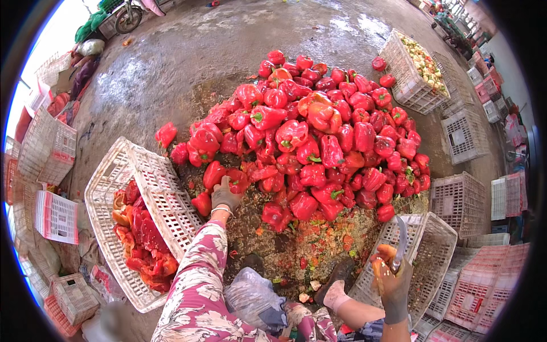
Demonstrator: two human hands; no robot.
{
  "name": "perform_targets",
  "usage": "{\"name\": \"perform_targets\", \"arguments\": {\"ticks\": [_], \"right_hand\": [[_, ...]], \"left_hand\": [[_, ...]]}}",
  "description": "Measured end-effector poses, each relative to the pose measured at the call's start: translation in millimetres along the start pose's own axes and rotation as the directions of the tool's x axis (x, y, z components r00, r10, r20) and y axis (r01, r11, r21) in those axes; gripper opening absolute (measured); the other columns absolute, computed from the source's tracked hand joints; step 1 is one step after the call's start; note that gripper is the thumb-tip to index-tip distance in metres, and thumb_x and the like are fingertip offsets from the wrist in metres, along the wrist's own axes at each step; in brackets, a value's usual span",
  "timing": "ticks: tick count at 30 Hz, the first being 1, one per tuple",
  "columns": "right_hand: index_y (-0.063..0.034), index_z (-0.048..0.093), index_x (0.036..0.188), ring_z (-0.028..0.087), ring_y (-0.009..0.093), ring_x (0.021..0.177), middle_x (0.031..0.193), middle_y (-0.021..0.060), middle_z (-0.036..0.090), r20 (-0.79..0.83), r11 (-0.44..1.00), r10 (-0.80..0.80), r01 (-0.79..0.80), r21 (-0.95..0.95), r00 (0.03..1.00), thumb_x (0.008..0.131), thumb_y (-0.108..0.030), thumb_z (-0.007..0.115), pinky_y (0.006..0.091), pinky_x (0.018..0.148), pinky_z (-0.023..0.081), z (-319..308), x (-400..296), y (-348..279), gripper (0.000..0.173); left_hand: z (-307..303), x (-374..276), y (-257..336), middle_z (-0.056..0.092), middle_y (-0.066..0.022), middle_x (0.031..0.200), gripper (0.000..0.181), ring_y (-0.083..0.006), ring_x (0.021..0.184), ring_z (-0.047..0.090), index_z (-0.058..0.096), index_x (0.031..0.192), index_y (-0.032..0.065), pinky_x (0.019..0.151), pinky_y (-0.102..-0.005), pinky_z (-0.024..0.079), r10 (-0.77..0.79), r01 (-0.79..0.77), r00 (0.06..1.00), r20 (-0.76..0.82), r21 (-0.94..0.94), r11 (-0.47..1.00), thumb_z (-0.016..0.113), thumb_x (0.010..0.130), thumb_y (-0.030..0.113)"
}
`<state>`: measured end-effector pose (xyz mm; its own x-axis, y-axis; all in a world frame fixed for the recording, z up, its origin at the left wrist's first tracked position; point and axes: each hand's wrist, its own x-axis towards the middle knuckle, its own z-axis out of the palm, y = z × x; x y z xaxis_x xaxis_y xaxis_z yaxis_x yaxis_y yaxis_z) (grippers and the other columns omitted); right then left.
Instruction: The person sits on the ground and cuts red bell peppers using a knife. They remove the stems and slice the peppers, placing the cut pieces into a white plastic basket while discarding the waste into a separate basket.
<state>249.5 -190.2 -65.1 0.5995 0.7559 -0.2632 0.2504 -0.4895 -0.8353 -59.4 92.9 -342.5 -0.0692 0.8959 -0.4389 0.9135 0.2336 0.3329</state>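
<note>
A large heap of red bell peppers (299,141) lies on the wet floor before me. My left hand (225,196), in a grey glove with a bracelet at the wrist, reaches to a red pepper (237,179) at the heap's near left edge; its fingers touch the pepper, but the grip is partly hidden. My right hand (395,280), gloved too, holds a knife with a curved blade (401,241) pointing up, together with an orange-red piece of pepper (381,260). At the left, a tilted white plastic crate (143,171) holds cut red pepper pieces (143,239).
A tilted crate (440,243) stands beside my right hand. Farther back at the right, another crate (410,92) is full of pale pepper cores (421,62). Seeds and scraps (316,252) cover the floor near my feet. More stacked crates line both sides.
</note>
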Motion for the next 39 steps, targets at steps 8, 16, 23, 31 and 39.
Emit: {"name": "perform_targets", "arguments": {"ticks": [8,16,23,31,39], "right_hand": [[0.0021,0.063,0.113,0.054,0.007,0.053,0.075,0.0017,0.062,0.233,0.968,0.088,-0.139,0.211,0.969,0.091,-0.009,0.063,0.0234,0.045,0.042,20.2,-16.8,-42.2,0.024],[-0.0018,0.063,0.110,0.056,0.008,0.066,0.077,0.0036,0.063,0.262,0.936,-0.311,0.247,0.251,0.913,0.090,-0.007,0.062,0.0271,0.058,0.046,23.4,-44.6,-63.3,0.021],[-0.0015,0.063,0.107,0.065,0.031,0.078,0.088,0.0159,0.067,0.009,0.846,-0.532,0.531,0.043,0.847,0.085,-0.008,0.067,0.0369,0.071,0.051,13.5,-50.2,-27.9,0.023],[-0.0031,0.059,0.118,0.062,0.030,0.097,0.107,0.0157,0.064,-0.005,0.671,-0.706,0.667,-0.325,0.708,0.086,-0.012,0.070,0.0385,0.089,0.047,5.0,-45.1,11.4,0.035],[-0.0034,0.057,0.115,0.064,0.034,0.087,0.096,0.0189,0.064,0.160,0.454,-0.767,0.703,-0.548,0.621,0.084,-0.007,0.066,0.0403,0.076,0.051,-5.1,-41.5,16.8,0.033]], "left_hand": [[-102.9,-111.1,82.9,0.053,-0.0088,0.112,0.068,-0.0201,0.106,0.055,0.045,0.121,0.0079,0.092,-0.0356,0.048,0.600,-0.483,0.787,-0.147,-0.751,0.450,0.088,0.069,0.020],[-193.2,-225.6,167.6,0.055,-0.0142,0.112,0.076,-0.0316,0.106,0.059,0.047,0.123,0.0026,0.094,-0.0387,0.047,0.912,-0.901,0.281,-0.299,-0.410,0.144,0.085,0.070,0.042],[-179.9,-273.4,196.9,0.058,-0.0167,0.115,0.081,-0.0346,0.115,0.059,0.050,0.118,0.0027,0.096,-0.0415,0.048,0.890,-0.937,0.251,-0.382,-0.327,0.124,0.083,0.067,0.057],[-152.0,-282.0,215.4,0.054,-0.0142,0.111,0.082,-0.0291,0.110,0.056,0.048,0.118,0.0009,0.097,-0.0382,0.044,0.832,-0.897,0.333,-0.444,-0.421,0.134,0.081,0.070,0.058],[-147.8,-276.0,219.6,0.046,-0.0068,0.111,0.071,-0.0175,0.105,0.050,0.044,0.119,0.0009,0.097,-0.0317,0.042,0.796,-0.822,0.396,-0.458,-0.564,0.084,0.083,0.076,0.043]]}}
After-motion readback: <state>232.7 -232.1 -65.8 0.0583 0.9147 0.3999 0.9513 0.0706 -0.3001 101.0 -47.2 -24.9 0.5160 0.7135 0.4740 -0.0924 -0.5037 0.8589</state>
